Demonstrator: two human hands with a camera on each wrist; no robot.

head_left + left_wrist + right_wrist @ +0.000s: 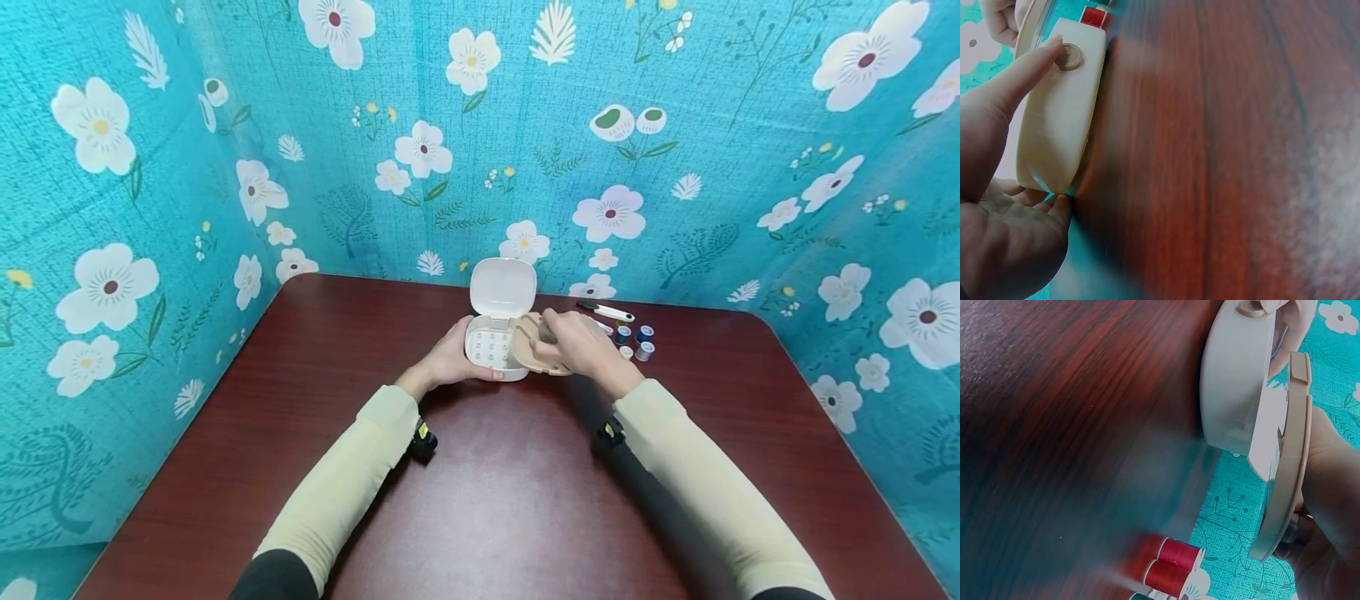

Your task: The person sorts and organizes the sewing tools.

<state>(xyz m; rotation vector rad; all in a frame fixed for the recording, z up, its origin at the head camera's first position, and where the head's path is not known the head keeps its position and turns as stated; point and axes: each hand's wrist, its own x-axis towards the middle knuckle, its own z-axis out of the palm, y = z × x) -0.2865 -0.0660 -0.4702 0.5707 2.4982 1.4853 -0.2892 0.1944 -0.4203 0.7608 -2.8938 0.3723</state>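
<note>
A white box point(513, 375) stands at the back of the table, its lid point(502, 287) raised. Small pegs in several rows show on its floor. My left hand point(452, 357) grips the box's left end; in the left wrist view the thumb presses beside a round tan button point(1069, 57) on the front wall point(1060, 125). In my right hand point(577, 340) is a beige tray-like piece point(528, 346), held tilted over the box's right end. Seen from the right wrist, this beige piece point(1288, 462) stands edge-on, apart from the box wall point(1235, 381), with fingers behind it.
Right of the box are several thread spools point(643, 351); two red spools point(1179, 553) show in the right wrist view. Behind them lies a slim white-handled tool point(618, 314) with a black tip. A flowered blue cloth point(465, 158) hangs along the table's back edge.
</note>
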